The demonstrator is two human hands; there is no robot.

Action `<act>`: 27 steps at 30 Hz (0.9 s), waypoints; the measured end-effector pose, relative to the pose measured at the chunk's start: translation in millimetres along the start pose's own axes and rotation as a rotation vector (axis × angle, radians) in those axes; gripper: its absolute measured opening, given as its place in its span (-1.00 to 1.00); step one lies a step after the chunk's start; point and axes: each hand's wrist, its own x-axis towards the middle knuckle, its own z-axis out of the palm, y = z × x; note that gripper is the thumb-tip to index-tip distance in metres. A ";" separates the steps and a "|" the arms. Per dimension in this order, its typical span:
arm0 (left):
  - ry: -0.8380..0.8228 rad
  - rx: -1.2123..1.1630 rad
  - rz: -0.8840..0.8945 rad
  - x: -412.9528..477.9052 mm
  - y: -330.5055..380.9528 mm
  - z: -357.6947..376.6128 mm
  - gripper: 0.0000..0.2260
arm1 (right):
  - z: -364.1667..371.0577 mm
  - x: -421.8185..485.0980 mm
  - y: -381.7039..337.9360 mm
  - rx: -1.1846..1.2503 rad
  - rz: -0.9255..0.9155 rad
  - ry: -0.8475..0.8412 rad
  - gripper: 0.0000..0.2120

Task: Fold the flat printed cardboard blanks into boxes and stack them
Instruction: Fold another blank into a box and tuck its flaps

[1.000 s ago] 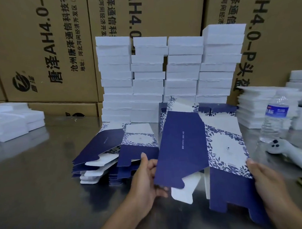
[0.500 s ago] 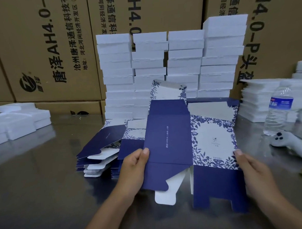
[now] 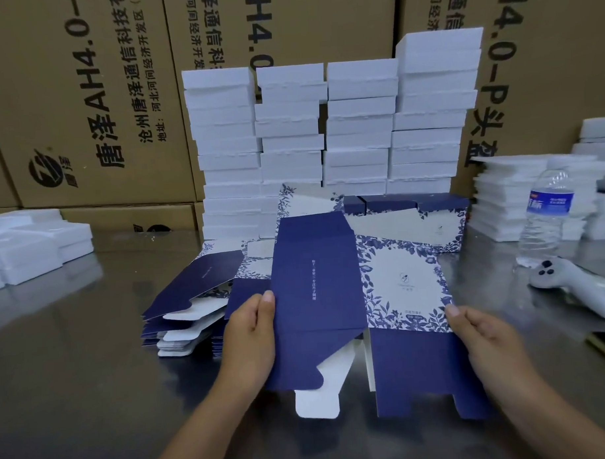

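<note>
A navy and white floral cardboard blank [image 3: 334,297] stands upright in front of me, opened into a sleeve with its flaps hanging down to the table. My left hand [image 3: 251,334] grips its left edge, thumb on the navy panel. Its right edge sits in the grip of my right hand [image 3: 483,336], beside the floral panel. A pile of flat blanks [image 3: 190,302] lies to the left behind it. Folded navy boxes [image 3: 413,208] sit behind the blank.
Tall stacks of white foam inserts [image 3: 325,139] stand at the back against brown cartons [image 3: 84,99]. More foam lies at the left [image 3: 30,245] and right [image 3: 509,198]. A water bottle [image 3: 547,214] and a white controller [image 3: 570,285] sit on the steel table [image 3: 76,374] at right.
The blank has swung from tilted to squarely upright and shifted slightly left, opening more into a sleeve. Both hands keep their hold on its edges.
</note>
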 end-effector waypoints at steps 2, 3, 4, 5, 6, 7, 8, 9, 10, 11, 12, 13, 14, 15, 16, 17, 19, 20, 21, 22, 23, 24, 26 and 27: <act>0.002 0.048 0.033 1.8 -1.7 0.2 -0.60 | 0.2 0.5 -1.6 0.053 0.015 0.023 -0.74; -0.004 0.057 0.040 2.2 -1.9 -0.1 -0.61 | -0.4 1.5 -2.3 0.079 0.017 0.052 -0.75; -0.018 0.068 0.047 2.6 -2.1 -0.3 -0.62 | -1.6 2.3 -2.7 0.088 0.016 0.084 -0.75; -0.033 0.082 0.056 2.3 -2.3 -0.1 -0.62 | -3.4 3.1 -3.3 0.075 0.009 0.109 -0.73; -0.044 0.093 0.068 1.8 -3.0 0.8 -0.61 | -5.0 3.3 -3.7 0.050 0.001 0.124 -0.73; -0.046 0.099 0.077 1.0 -3.4 1.9 -0.61 | -6.3 3.2 -3.8 0.029 -0.004 0.133 -0.72; -0.042 0.095 0.080 0.0 -3.6 3.0 -0.60 | -7.6 3.1 -3.8 0.014 -0.003 0.138 -0.72; -0.040 0.079 0.074 -0.8 -3.8 3.8 -0.60 | -8.4 3.2 -3.4 0.002 0.002 0.141 -0.72; -0.046 0.049 0.057 -1.4 -4.0 4.4 -0.60 | -8.9 3.5 -3.3 -0.004 0.009 0.140 -0.72; -0.060 0.007 0.032 -1.7 -4.4 4.8 -0.60 | -9.3 3.7 -3.3 -0.004 0.015 0.142 -0.72; -0.074 -0.039 0.001 -2.0 -5.0 5.1 -0.59 | -9.6 4.2 -3.3 -0.002 0.017 0.143 -0.73; -0.079 -0.075 -0.029 -2.0 -5.2 5.6 -0.59 | -9.2 4.5 -3.4 -0.008 0.013 0.141 -0.73; -0.071 -0.093 -0.048 -1.8 -5.4 6.1 -0.60 | -8.7 4.5 -3.4 -0.024 0.005 0.136 -0.74; -0.048 -0.092 -0.050 -1.3 -5.6 6.5 -0.61 | -8.1 4.2 -3.1 -0.038 -0.005 0.129 -0.76; -0.021 -0.077 -0.036 -0.6 -5.7 7.0 -0.64 | -7.2 4.2 -2.1 -0.044 -0.010 0.119 -0.78; -0.001 -0.057 -0.019 0.1 -6.2 7.1 -0.66 | -6.4 3.9 -1.2 -0.049 -0.012 0.107 -0.79; 0.008 -0.031 0.002 2.0 -8.2 6.5 -0.68 | -5.3 3.3 0.3 -0.074 -0.017 0.089 -0.79; 0.005 -0.030 0.005 2.8 -9.2 5.8 -0.70 | -5.3 3.7 1.2 -0.075 -0.016 0.091 -0.78; -0.001 -0.040 0.002 3.1 -9.8 5.1 -0.71 | -5.0 3.5 1.3 -0.064 -0.013 0.098 -0.77; -0.014 -0.056 -0.006 3.3 -10.1 4.7 -0.72 | -5.0 3.4 1.3 -0.054 -0.009 0.106 -0.75; -0.034 -0.064 -0.014 3.2 -9.9 4.9 -0.72 | -5.2 3.2 1.4 -0.057 -0.007 0.118 -0.74; -0.056 -0.062 -0.019 2.7 -9.7 5.0 -0.72 | -5.6 3.0 1.5 -0.077 -0.008 0.127 -0.73; -0.091 -0.048 -0.030 1.3 -10.0 5.3 -0.70 | -6.4 3.5 3.0 -0.127 -0.025 0.114 -0.69; -0.101 -0.042 -0.038 0.7 -10.3 5.2 -0.70 | -6.6 3.7 3.1 -0.141 -0.035 0.110 -0.67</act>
